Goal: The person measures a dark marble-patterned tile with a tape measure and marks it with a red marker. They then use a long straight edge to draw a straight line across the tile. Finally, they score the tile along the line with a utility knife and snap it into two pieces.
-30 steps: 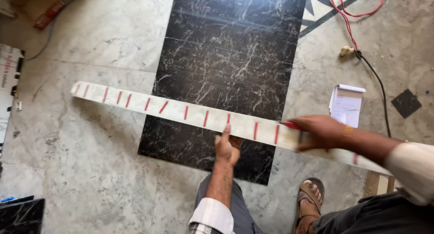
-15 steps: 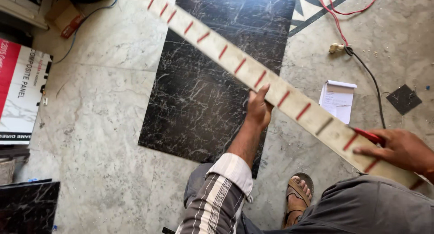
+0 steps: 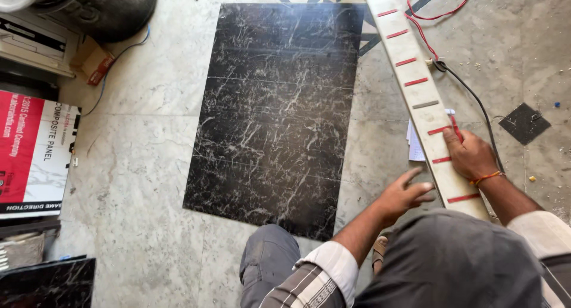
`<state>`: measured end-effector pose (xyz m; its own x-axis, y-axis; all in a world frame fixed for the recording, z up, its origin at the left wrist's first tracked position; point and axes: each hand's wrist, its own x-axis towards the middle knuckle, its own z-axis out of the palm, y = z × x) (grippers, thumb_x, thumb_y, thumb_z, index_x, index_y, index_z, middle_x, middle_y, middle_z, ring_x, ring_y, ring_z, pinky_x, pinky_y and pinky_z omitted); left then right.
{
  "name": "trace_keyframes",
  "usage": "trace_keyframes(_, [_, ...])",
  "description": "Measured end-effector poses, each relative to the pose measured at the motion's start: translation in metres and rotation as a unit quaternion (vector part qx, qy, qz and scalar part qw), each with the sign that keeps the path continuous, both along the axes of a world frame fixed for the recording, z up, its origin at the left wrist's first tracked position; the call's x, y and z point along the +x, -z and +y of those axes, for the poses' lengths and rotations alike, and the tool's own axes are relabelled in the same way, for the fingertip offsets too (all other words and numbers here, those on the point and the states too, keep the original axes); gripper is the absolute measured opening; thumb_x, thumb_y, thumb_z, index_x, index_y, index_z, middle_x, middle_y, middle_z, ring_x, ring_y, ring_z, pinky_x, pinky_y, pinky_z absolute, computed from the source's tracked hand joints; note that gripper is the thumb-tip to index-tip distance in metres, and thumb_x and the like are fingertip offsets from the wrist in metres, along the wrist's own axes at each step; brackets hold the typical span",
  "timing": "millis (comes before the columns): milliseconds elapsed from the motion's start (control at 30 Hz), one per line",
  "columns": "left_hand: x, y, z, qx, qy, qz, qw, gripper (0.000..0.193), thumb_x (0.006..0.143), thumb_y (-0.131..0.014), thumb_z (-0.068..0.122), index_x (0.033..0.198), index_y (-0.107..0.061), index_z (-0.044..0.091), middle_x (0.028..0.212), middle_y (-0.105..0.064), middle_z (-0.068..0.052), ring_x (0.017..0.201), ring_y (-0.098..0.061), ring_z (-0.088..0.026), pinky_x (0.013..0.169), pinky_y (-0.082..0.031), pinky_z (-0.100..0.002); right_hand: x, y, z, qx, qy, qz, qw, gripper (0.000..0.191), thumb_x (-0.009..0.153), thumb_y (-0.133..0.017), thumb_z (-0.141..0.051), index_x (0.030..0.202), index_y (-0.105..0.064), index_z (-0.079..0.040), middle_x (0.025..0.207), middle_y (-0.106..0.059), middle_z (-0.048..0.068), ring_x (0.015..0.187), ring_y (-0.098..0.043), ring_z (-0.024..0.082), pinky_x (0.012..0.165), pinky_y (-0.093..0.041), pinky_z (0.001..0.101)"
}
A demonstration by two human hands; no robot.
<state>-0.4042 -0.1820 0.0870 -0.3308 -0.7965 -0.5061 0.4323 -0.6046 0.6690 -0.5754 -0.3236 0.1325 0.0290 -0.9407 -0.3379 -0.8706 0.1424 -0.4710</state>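
Observation:
A long cream strip [image 3: 410,64] with red cross marks runs from the top of the view down to my knee on the right. My right hand [image 3: 473,153] holds it near its lower end, with a red pencil [image 3: 454,125] pinched against the strip. My left hand [image 3: 404,195] hovers just left of the strip with fingers spread, holding nothing. A large black marble-patterned sheet [image 3: 279,106] lies flat on the stone floor, to the left of the strip and apart from it.
A small white notepad [image 3: 414,146] lies under the strip's edge. Red wires [image 3: 437,13] and a black cable [image 3: 476,100] trail at top right. A red and white panel [image 3: 33,153] and boxes sit at left; a dark tile piece [image 3: 47,281] at bottom left.
The strip has swung off the black sheet to its right side. My left hand has let go of it and drawn back.

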Motion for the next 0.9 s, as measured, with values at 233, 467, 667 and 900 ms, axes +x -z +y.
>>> trace_keyframes(233, [0.063,0.079,0.075,0.020,0.042,-0.388,0.920,0.055,0.087,-0.069,0.020,0.140,-0.059,0.006,0.130,-0.069,-0.019,0.117,-0.065,-0.027,0.098,-0.051,-0.038,-0.027,0.069,-0.038,-0.059,0.028,0.016,0.998,0.064,0.111,-0.049,-0.061,0.116,-0.069,0.000,0.110,-0.068,0.035,0.105,-0.063,0.054,0.089,-0.048,0.0596])
trace_keyframes(467, [0.112,0.112,0.114,0.259,-0.157,-0.511,0.804,0.065,0.079,-0.078,0.046,0.121,-0.069,-0.002,0.117,-0.072,-0.024,0.112,-0.070,-0.034,0.095,-0.054,-0.040,-0.034,0.089,-0.038,0.016,0.078,0.011,0.997,0.063,0.109,-0.044,-0.057,0.120,-0.071,-0.001,0.115,-0.069,0.031,0.109,-0.063,0.050,0.093,-0.048,0.0577])
trace_keyframes(667, [0.119,0.117,0.182,0.360,-0.161,-0.475,0.787,0.067,0.077,-0.072,0.047,0.119,-0.070,-0.005,0.120,-0.074,-0.027,0.115,-0.071,-0.038,0.098,-0.054,-0.044,-0.051,0.097,-0.042,0.052,0.154,-0.023,0.986,0.054,0.110,-0.046,-0.051,0.119,-0.070,-0.003,0.109,-0.071,0.022,0.101,-0.069,0.039,0.087,-0.051,0.0517])
trace_keyframes(900, [0.136,0.132,0.203,0.471,-0.286,-0.360,0.753,0.111,0.079,-0.079,0.045,0.157,-0.019,-0.008,0.155,-0.040,-0.033,0.142,-0.046,-0.042,0.115,-0.040,-0.047,-0.057,0.114,-0.044,-0.021,0.114,0.064,0.991,0.048,0.111,-0.053,-0.047,0.110,-0.072,-0.003,0.103,-0.071,0.023,0.097,-0.066,0.044,0.086,-0.050,0.0519])
